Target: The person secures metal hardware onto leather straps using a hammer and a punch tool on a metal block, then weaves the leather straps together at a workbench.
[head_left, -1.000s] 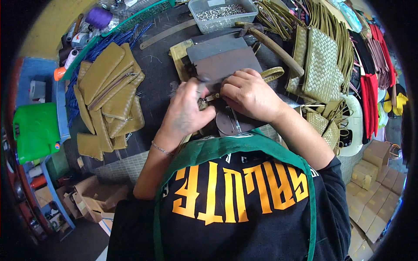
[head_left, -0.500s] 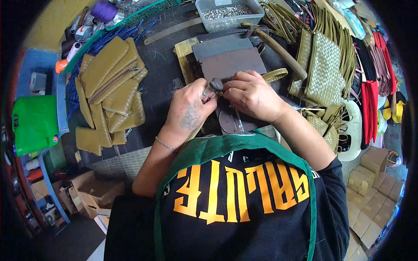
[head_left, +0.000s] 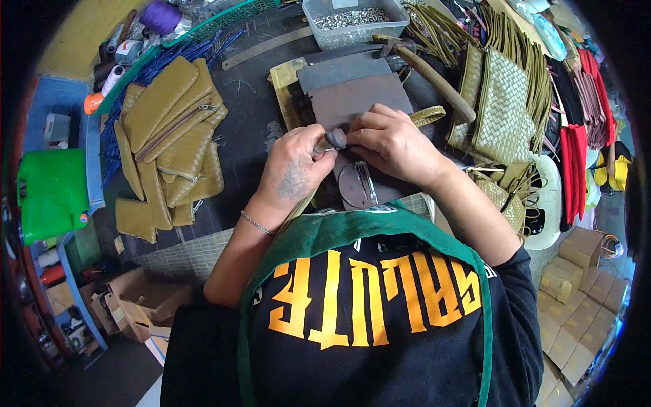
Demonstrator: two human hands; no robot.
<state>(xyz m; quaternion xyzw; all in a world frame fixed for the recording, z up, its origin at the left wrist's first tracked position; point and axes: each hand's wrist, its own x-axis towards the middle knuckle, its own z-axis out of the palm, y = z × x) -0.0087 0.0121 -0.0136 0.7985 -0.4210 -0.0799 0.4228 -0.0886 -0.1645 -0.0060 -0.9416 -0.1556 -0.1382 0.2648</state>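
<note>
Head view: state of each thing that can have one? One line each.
Left hand: closed on dark-ended tool
Right hand: fingers bent, at the tool's dark end; anything held is hidden
Tool: held, rounded end showing
Hammer: lying down, unheld
Tub: lidless, holding small metal pieces
Tan pouches: piled, overlapping
Purple spool: wound
Metal strip: lying flat

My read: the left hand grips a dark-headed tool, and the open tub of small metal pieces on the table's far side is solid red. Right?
Not the colour: in the head view the tub is clear plastic. The left hand does grip the dark-headed tool.
</note>
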